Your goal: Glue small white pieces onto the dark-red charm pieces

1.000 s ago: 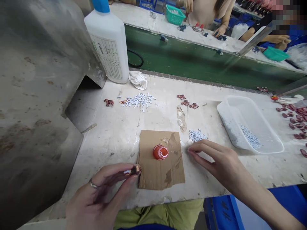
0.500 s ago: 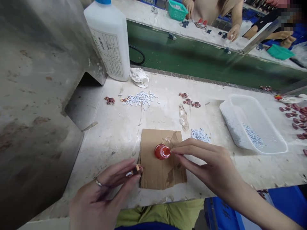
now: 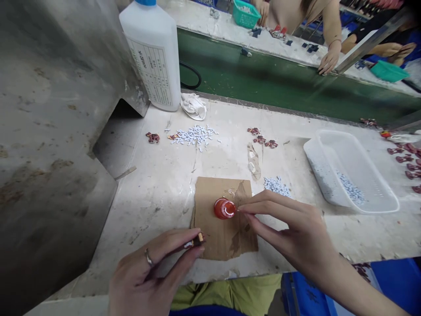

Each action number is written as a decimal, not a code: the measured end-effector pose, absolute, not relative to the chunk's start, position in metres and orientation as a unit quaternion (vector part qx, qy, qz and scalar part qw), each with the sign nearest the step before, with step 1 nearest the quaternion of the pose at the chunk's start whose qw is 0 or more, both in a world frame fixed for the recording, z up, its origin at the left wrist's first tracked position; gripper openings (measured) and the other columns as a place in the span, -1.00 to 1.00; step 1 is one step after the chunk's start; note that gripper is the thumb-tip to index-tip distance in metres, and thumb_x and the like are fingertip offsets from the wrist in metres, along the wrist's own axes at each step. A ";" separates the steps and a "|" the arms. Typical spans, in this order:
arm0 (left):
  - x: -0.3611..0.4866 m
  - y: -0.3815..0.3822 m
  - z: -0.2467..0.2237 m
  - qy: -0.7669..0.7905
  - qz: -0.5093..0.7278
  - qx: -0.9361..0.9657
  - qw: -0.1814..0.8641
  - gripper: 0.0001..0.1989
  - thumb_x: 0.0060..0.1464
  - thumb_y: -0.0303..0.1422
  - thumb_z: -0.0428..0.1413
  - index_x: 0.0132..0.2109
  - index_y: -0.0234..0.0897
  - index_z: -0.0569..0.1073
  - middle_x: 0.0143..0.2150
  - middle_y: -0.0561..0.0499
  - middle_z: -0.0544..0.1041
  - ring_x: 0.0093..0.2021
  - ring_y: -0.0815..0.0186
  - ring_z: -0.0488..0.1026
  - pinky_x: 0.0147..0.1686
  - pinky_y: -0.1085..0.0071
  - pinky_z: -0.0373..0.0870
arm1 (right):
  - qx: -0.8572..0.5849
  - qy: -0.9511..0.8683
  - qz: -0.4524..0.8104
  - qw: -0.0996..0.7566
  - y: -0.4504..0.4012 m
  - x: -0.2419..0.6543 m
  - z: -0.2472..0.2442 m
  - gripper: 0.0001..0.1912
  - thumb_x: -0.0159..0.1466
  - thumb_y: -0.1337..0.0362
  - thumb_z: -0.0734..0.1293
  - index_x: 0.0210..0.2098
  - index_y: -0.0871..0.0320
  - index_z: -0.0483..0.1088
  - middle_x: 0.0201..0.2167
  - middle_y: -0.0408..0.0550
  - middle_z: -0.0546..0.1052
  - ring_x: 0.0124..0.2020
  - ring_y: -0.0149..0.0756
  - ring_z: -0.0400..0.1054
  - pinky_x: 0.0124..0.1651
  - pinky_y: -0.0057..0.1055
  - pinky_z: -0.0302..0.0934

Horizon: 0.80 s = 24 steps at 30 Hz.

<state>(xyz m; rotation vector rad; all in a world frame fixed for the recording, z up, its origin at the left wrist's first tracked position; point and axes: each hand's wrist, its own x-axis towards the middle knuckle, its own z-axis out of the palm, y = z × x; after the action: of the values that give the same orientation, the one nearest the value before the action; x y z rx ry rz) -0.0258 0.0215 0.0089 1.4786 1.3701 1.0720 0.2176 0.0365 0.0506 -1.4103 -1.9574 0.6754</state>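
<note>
Between the thumb and fingers of my left hand (image 3: 161, 267) is a small dark brown figurine (image 3: 196, 241) with white and tan parts, over the lower left edge of the cardboard (image 3: 213, 245). A small red pot (image 3: 224, 208) stands on the cardboard. My right hand (image 3: 289, 224) is pinched at the pot's right rim; whatever its fingertips hold is too small to make out. Just beyond that hand lies a pile of small pale blue pieces (image 3: 276, 186). A larger pile of pale blue pieces (image 3: 195, 135) is farther back, with a brown figurine (image 3: 153, 138) to its left.
A white plastic basket (image 3: 388, 197) with pale pieces stands at the right, near rows of brown figurines (image 3: 412, 166). A large white bottle (image 3: 156, 57) and a crumpled cloth (image 3: 194, 106) are at the back left. Metal housing (image 3: 55, 131) fills the left. People sit across the green divider (image 3: 263, 79).
My left hand has moved right with the figurine, closer to the pot. My right hand remains at the pot's rim. Across the divider, a person's hand has moved to the bench edge.
</note>
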 end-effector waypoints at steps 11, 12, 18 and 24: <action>-0.017 0.016 0.011 0.463 0.406 0.665 0.422 -0.73 0.21 -0.47 0.24 -0.04 0.05 0.56 -0.09 0.28 0.68 -0.16 0.49 0.67 -0.07 0.69 0.61 | -0.461 -0.652 0.418 0.434 0.020 0.184 0.052 -0.79 0.31 0.54 0.39 -0.20 0.10 0.54 -0.26 -0.09 0.66 -0.27 -0.34 0.58 -0.21 -0.42 0.51; -0.017 0.016 0.011 0.466 0.404 0.665 0.421 -0.73 0.21 -0.47 0.24 -0.04 0.05 0.56 -0.09 0.28 0.68 -0.16 0.48 0.68 -0.07 0.68 0.61 | -0.461 -0.650 0.422 0.433 0.020 0.184 0.051 -0.80 0.31 0.53 0.39 -0.20 0.10 0.54 -0.26 -0.09 0.66 -0.27 -0.34 0.58 -0.21 -0.42 0.51; -0.017 0.019 0.012 0.473 0.403 0.668 0.410 -0.76 0.21 -0.44 0.26 -0.06 0.06 0.56 -0.12 0.32 0.68 -0.19 0.51 0.67 -0.06 0.73 0.59 | -0.458 -0.655 0.421 0.429 0.020 0.184 0.049 -0.82 0.33 0.51 0.39 -0.20 0.11 0.56 -0.29 -0.08 0.64 -0.28 -0.34 0.57 -0.24 -0.44 0.51; -0.019 0.015 0.011 0.468 0.436 0.663 0.389 -0.70 0.10 -0.52 0.33 -0.09 -0.01 0.61 -0.13 0.28 0.69 -0.24 0.45 0.68 -0.09 0.70 0.62 | -0.445 -0.726 0.337 0.401 0.019 0.185 0.047 -0.81 0.38 0.51 0.35 -0.08 0.20 0.55 -0.22 0.02 0.65 -0.23 -0.34 0.60 -0.21 -0.52 0.53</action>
<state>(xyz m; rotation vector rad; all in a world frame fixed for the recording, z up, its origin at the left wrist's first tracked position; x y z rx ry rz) -0.0188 0.0150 0.0110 1.6851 1.1902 1.1090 0.1853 0.0193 0.0473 -1.1246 -1.8365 0.8508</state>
